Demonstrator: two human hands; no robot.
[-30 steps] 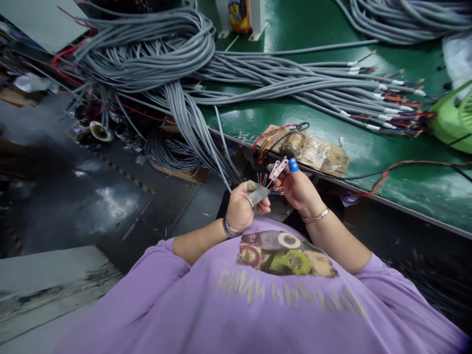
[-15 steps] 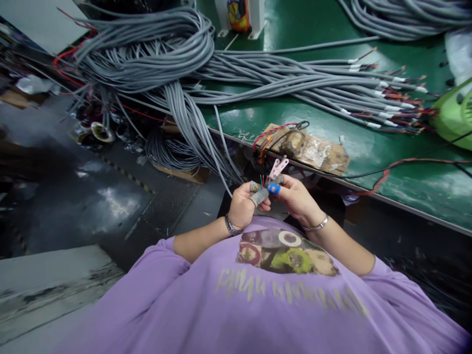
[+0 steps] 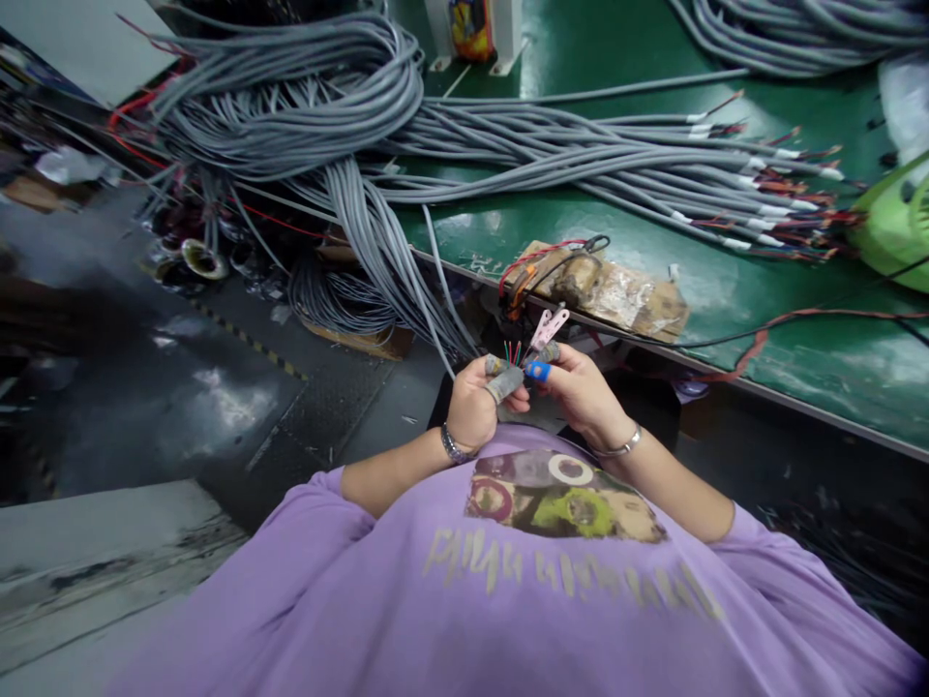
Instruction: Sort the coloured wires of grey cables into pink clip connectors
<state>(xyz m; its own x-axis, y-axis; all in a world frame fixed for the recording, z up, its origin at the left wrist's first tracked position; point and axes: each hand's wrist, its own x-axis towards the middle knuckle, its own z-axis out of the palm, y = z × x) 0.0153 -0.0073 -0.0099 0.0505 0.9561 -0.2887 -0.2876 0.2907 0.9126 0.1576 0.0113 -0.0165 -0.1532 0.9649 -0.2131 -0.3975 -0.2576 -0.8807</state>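
Note:
In front of my shirt, my left hand [image 3: 473,405] is closed round the end of a cable, most of it hidden by the fingers. Several thin red, green and dark wires [image 3: 513,352] stick up from this grip. My right hand [image 3: 584,389] is closed beside it, its fingertips close to the wires. A pink V-shaped clip-like tool [image 3: 550,327] rises from between the right thumb and forefinger, its lower end hidden. Grey wraps cover fingers of both hands, and a blue band is on the right thumb.
Coiled grey cables [image 3: 290,106] lie on the green bench [image 3: 479,237], some hanging over its edge. Stripped cable ends [image 3: 784,208] fan out near a light-green object [image 3: 896,223]. A taped cardboard piece [image 3: 616,295] with wires lies at the bench edge, just beyond my hands.
My left hand and the coloured wires have shifted slightly left, away from the right fingertips. The right hand and pink tool have barely moved.

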